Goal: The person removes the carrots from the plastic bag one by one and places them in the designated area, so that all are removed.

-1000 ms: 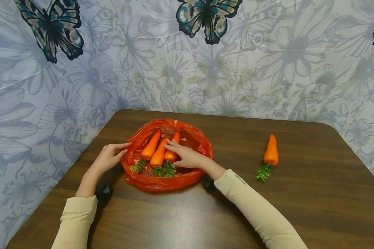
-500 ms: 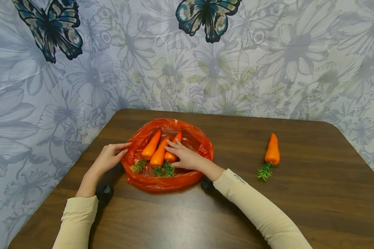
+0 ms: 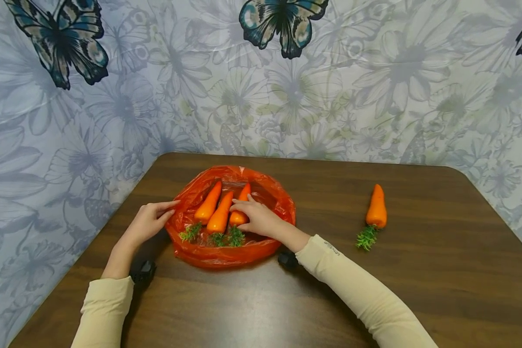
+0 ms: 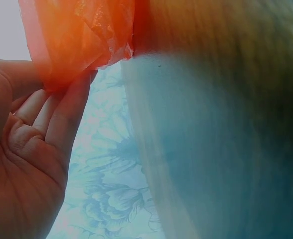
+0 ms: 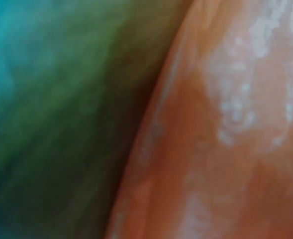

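Note:
A red plastic bag lies opened out on the table, its rim spread into a ring. Inside are three orange carrots with green tops: a left carrot, a middle carrot and a right carrot. My left hand pinches the bag's left rim; in the left wrist view, thin red plastic sits between thumb and fingers. My right hand reaches over the bag's right side, its fingers and thumb around the right carrot, partly covering it. Only blurred red plastic fills much of the right wrist view.
Another carrot with a green top lies to the right on the brown wooden table. Behind the table's far edge hangs a flowered wall covering with butterfly decorations.
My right hand's fingers, more spread before, have drawn in around the right carrot. The left hand keeps its place at the rim. The head view has shifted slightly.

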A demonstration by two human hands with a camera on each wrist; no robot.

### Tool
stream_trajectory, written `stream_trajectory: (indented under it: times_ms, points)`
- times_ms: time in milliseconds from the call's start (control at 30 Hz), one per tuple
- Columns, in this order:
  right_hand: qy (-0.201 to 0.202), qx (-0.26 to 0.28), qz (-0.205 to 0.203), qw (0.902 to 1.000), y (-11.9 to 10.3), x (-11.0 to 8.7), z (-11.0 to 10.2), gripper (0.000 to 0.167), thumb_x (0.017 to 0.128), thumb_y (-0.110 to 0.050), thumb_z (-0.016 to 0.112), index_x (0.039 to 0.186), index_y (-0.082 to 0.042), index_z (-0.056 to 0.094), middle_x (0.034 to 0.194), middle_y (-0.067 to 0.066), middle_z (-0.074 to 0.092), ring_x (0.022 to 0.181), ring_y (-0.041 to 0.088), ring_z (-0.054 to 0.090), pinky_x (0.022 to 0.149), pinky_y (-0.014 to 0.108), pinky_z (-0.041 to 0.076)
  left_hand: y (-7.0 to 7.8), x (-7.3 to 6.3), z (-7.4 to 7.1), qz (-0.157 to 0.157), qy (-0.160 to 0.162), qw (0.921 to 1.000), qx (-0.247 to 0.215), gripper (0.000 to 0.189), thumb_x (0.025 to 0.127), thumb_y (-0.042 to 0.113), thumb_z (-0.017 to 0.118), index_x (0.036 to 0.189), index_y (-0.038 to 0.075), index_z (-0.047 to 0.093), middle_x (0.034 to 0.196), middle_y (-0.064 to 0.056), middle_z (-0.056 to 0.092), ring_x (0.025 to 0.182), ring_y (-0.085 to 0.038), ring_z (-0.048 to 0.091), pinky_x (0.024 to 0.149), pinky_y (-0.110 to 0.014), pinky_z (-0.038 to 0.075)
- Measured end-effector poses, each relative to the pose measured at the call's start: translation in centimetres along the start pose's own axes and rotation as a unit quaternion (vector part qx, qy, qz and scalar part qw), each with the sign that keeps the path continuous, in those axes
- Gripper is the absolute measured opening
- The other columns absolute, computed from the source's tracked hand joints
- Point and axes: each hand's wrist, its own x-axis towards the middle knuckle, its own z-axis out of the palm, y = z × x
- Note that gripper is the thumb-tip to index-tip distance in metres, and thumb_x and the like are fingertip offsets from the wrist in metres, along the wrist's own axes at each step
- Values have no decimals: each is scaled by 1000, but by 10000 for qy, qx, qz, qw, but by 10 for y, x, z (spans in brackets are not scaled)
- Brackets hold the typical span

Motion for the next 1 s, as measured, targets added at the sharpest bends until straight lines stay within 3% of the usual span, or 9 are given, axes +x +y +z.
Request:
stream_trajectory:
  times_ms: [267, 500, 733, 1000]
  points:
    - [67, -68, -299, 9995, 4, 0, 3, 53, 86, -13, 69, 135, -8, 50, 146, 14, 33, 131, 39, 29, 109, 51, 14, -3, 0, -2, 53, -19, 10000, 32, 33, 91, 0, 59, 123, -6, 58, 116, -29, 57, 101, -37, 59, 80, -46, 50]
    - [101, -107, -188, 9997, 1, -1, 5, 45, 88, -17, 68, 129, -7, 52, 147, 15, 31, 130, 30, 34, 107, 51, 21, -6, 0, -3, 48, -49, 10000, 5, 33, 91, -1, 59, 123, -6, 59, 116, -29, 57, 101, -38, 59, 79, -46, 50]
    - [-98, -91, -137, 9998, -2, -4, 3, 54, 91, -15, 64, 140, -8, 44, 150, 13, 25, 130, 39, 29, 104, 56, 23, -5, 0, -3, 16, -59, 10000, -23, 33, 91, -1, 58, 123, -6, 58, 117, -29, 57, 101, -37, 59, 79, -45, 50]
    - [8, 85, -236, 9997, 0, -6, 4, 49, 91, -12, 63, 136, -6, 47, 150, 15, 25, 122, 30, 45, 100, 43, 37, -5, -1, -3, -23, -67, 10000, -47, 33, 91, -1, 58, 123, -7, 58, 117, -30, 56, 101, -38, 59, 79, -45, 50]
